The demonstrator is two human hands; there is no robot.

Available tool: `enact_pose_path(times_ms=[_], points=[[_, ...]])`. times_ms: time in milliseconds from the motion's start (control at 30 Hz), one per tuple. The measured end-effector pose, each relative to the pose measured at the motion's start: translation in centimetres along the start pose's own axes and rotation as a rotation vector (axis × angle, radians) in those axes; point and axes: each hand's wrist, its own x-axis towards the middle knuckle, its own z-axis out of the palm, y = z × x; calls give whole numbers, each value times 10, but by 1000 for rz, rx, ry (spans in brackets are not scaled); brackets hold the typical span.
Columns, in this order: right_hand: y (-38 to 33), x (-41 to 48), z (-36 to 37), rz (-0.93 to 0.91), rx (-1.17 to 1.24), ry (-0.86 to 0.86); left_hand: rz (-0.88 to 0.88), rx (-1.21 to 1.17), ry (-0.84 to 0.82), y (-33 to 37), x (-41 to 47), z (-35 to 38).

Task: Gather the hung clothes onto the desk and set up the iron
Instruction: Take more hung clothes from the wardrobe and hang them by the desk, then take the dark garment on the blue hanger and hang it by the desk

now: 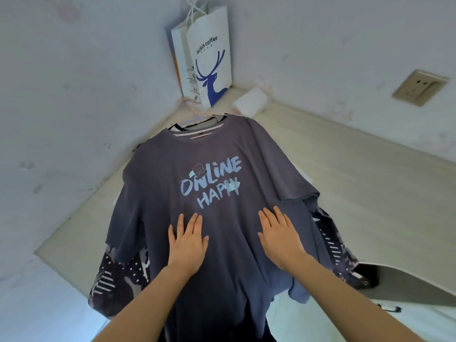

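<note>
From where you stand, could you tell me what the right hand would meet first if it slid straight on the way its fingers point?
The right hand lies flat on the grey T-shirt, fingers pointing up the shirt. Sliding on, it would probably first cross the printed lettering, near its right end, then plain cloth toward the collar; depth is hard to judge.

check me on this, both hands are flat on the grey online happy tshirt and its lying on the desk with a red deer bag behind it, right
Not quite: the deer on the paper bag is blue, not red, as the head view shows. The rest holds: left hand and right hand lie flat on the grey T-shirt spread over the desk.
</note>
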Motion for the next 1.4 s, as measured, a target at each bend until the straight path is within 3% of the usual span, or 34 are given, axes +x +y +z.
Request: enact_pose_path(times_ms=[200,600,1033,1400], points=[[7,-71,18,135,18,12,128,54,50,29,-32,10],[47,-211,47,404,58,157,700,98,238,160,-99,28],[58,-462,95,872,174,268,1123,123,93,283,-285,109],[43,-662,159,1241,194,326,1382,159,-132,367,-443,186]])
